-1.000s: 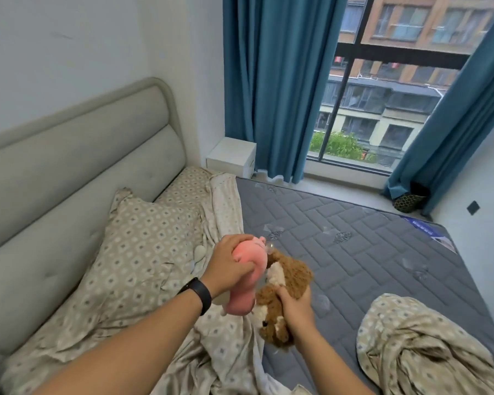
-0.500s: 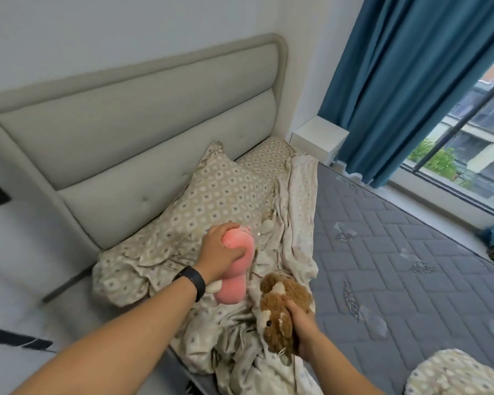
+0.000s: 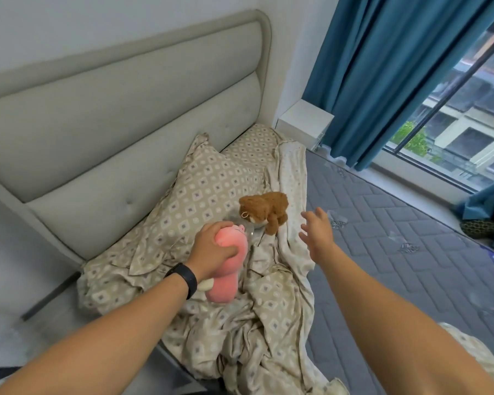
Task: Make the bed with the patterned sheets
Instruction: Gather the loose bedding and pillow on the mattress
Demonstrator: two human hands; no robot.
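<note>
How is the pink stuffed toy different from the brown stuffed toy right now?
The pink stuffed toy is smooth and long; the brown stuffed toy is shaggy and stubbier. The left hand grips the pink one, while the brown one is in no hand, with the open right hand beside it. The brown one carries a small metal ring; none shows on the pink one. Both are over the rumpled patterned bedding near the pillows.

no text, label or number is legible anywhere here.

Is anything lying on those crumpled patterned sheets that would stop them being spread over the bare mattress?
Yes. The brown plush toy lies on the pillow and patterned sheets, and the left hand holds a pink plush toy over them.
</note>
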